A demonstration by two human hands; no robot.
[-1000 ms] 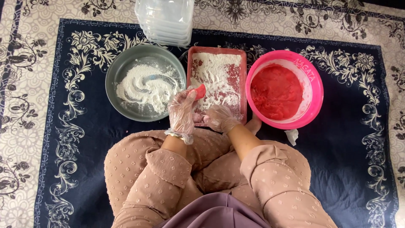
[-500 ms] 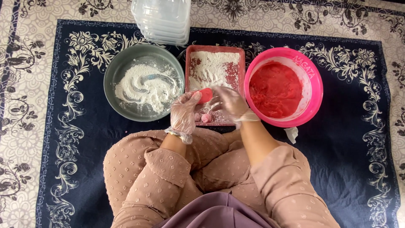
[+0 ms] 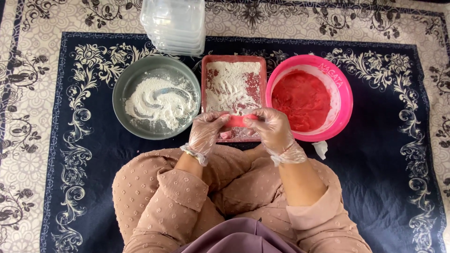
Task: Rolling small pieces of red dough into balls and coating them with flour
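Both my hands wear thin clear plastic gloves. My left hand (image 3: pixel 206 132) and my right hand (image 3: pixel 272 131) together hold a small piece of red dough (image 3: pixel 238 121) between their fingertips, just above the near end of a red rectangular tray (image 3: pixel 205 89) dusted with white flour. Another small pink piece (image 3: pixel 226 135) lies on the tray under my hands. To the right stands a pink bowl (image 3: pixel 344 100) with red dough in it. A grey bowl (image 3: pixel 123 84) of white flour sits to the left.
A stack of clear plastic containers (image 3: pixel 176 26) stands behind the tray. Everything rests on a dark blue patterned cloth (image 3: pixel 389 187) over a cream carpet. A crumpled white scrap (image 3: pixel 321 149) lies by the pink bowl. My crossed legs in beige fabric fill the foreground.
My right hand left the floured tray and came to meet the left. The red piece, held by the left hand alone before, is now gripped by both hands.
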